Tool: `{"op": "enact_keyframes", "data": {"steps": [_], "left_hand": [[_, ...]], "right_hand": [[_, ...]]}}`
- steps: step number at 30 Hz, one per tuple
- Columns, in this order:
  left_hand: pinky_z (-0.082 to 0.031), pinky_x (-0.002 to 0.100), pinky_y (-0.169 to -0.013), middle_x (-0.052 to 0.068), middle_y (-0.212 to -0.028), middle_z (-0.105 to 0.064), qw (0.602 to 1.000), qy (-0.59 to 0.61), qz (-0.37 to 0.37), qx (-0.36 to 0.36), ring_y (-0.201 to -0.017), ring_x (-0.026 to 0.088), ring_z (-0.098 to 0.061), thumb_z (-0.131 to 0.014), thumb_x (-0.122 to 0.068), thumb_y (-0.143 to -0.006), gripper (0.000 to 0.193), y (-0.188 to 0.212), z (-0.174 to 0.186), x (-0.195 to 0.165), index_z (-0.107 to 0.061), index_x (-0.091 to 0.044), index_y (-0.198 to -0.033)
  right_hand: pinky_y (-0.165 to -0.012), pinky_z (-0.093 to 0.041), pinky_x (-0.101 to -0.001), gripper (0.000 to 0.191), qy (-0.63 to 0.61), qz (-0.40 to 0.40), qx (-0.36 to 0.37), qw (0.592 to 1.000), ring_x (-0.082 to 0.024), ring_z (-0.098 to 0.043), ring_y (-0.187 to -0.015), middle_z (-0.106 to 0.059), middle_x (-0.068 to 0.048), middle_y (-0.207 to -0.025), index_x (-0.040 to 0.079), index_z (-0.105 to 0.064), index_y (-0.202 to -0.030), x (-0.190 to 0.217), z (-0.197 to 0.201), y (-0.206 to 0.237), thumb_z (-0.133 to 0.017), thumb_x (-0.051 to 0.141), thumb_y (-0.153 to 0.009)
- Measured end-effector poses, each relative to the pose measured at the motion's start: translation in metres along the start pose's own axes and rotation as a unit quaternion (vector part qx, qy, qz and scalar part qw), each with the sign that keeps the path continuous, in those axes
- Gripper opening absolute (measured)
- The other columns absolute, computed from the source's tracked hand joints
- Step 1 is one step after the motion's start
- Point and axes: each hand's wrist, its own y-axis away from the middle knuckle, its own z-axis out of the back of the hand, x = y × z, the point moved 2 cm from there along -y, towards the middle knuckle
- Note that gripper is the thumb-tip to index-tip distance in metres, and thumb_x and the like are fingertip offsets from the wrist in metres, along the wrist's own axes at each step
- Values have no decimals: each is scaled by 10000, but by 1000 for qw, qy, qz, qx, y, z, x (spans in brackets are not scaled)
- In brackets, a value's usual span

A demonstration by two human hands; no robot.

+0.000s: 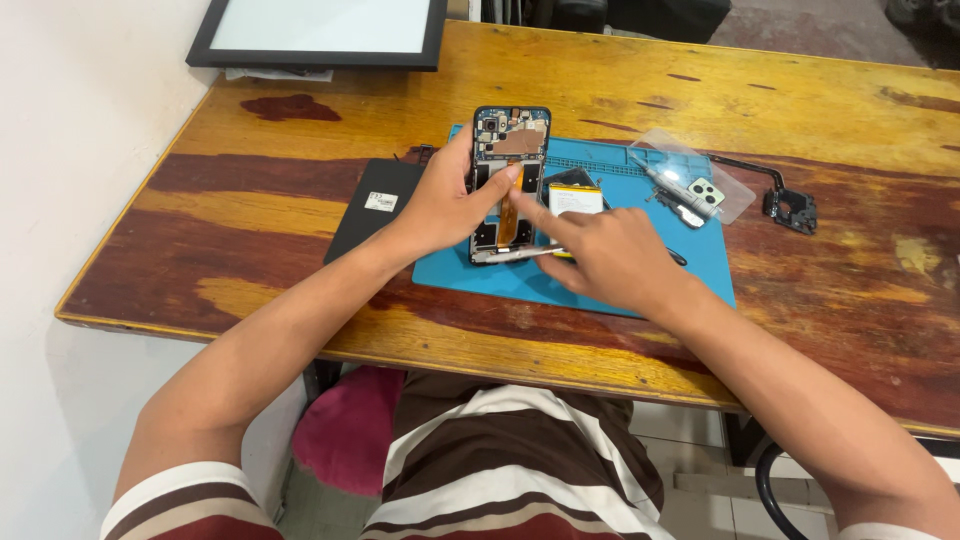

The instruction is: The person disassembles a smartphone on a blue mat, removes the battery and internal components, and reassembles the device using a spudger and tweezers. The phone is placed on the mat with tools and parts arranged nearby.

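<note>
An opened phone point(510, 185) w/ its back off lies on a blue mat point(600, 270) in the middle of the wooden table point(300, 210). The left hand point(440, 200) wraps round the phone's left edge, thumb pressed on the insides. The right hand point(610, 255) sits at 4 o'clock from the phone, first finger pointing into it, pinching thin tweezers point(520, 255). A battery point(575, 200) lies just at 3 o'clock of the phone. Black back cover point(370, 205) at 9 o'clock. Clear case point(695, 185) w/ a screwdriver point(665, 183) further at 3 o'clock.
</note>
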Motion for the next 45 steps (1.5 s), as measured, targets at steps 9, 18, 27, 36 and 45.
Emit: {"op": "enact_keyframes", "data": {"steps": [9, 18, 27, 36, 45], "left_hand": [[-583, 337, -939, 113, -1193, -734, 998, -20, -51, 22, -1116, 170, -723, -629, -89, -1047, 353, 1, -3, -12, -510, -8, -1369], [-583, 360, -949, 142, -1192, -734, 996, -56, -63, 29, -1123, 213, -736, -671, -110, -1011, 397, 1, -3, -15, -520, -7, -1363], [-588, 361, -954, 149, -1200, -742, 994, -61, -87, 28, -1130, 224, -744, -679, -85, -1000, 417, 2, -2, -21, -523, -4, -1378], [-597, 358, -911, 149, -1177, -740, 995, -54, -74, 26, -1105, 219, -750, -658, -79, -1006, 394, 1, -2, -18, -506, 0, -1360], [-597, 360, -932, 148, -1191, -744, 996, -43, -73, 22, -1127, 219, -749, -632, -72, -1026, 364, 1, -3, -16, -507, 2, -1360]], "right_hand": [[-432, -458, -427, 885, 12, -36, -37, 999, -313, -624, -487, -736, -82, -745, 200, -327, -1620, -9, -1, 1, -759, 301, -854], [-422, -455, -432, 878, 9, -62, -6, 998, -312, -622, -467, -719, -91, -688, 241, -326, -1614, -12, -3, 2, -763, 325, -857], [-441, -478, -431, 862, 12, -50, -23, 998, -324, -636, -492, -736, -93, -740, 245, -342, -1608, -9, 0, 1, -762, 321, -859], [-444, -467, -455, 883, -10, -69, 14, 997, -350, -610, -468, -685, -103, -628, 229, -286, -1625, -9, -5, -1, -744, 352, -880], [-463, -475, -452, 878, -18, -51, -23, 998, -342, -621, -494, -697, -93, -660, 218, -305, -1622, -8, -4, 2, -747, 325, -871]]}}
